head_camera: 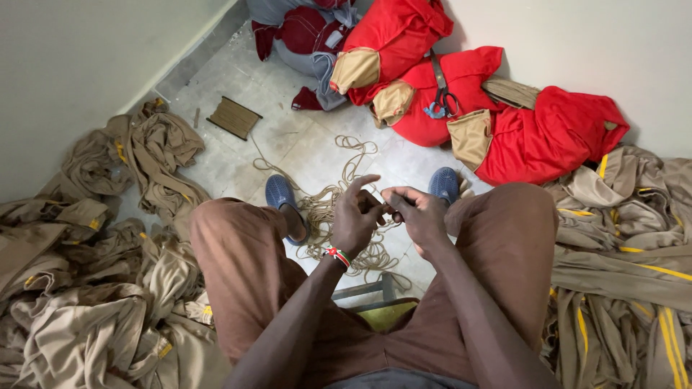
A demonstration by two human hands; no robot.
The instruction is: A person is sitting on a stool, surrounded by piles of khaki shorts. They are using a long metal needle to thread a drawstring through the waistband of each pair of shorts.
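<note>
Tan cord (346,216) lies in a loose tangle on the floor (288,137) between two blue shoes (280,193), one strand pinched at centre frame by both hands. The left hand (355,217) and right hand (417,212) meet fingertip to fingertip, each closed narrowly on the cord. At 11 o'clock sits a flat cord bundle (234,117). At 1 o'clock, three red bundles (461,94) are stacked against the wall, scissors (441,92) resting on the middle one. Khaki garments (108,288) heap at 8 o'clock and 4 o'clock, crowding both knees.
</note>
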